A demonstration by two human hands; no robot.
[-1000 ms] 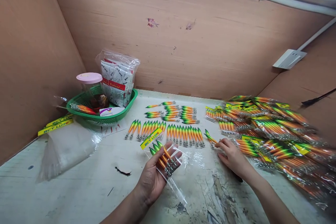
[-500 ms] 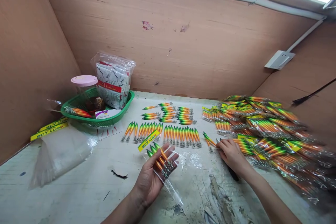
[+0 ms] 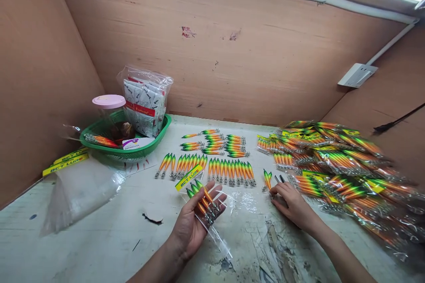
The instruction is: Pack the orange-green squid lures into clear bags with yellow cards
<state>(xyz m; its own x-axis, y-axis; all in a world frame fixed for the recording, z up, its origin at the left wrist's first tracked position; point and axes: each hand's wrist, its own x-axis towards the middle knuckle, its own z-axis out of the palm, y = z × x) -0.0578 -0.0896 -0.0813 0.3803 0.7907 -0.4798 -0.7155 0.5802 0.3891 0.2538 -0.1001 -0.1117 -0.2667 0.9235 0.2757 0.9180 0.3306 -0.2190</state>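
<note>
Scuffed white worktop [image 3: 99, 247] boxed in by brown board walls. Left hand [image 3: 191, 225] palm up, fingers curled around a clear bag [image 3: 207, 212] with a yellow header card; a few green-orange lures inside, exact count hard to read through the glare. Right hand [image 3: 292, 203] flat on the worktop, fingertips at a loose pair of lures [image 3: 267, 178]; whether pinched, not discernible. Rows of loose lures [image 3: 215, 170] just beyond. Heap of packed bags [image 3: 341, 168] to the right, blurred, cut off at the edge. Green basket [image 3: 128, 152] far left, contents partly hidden.
</note>
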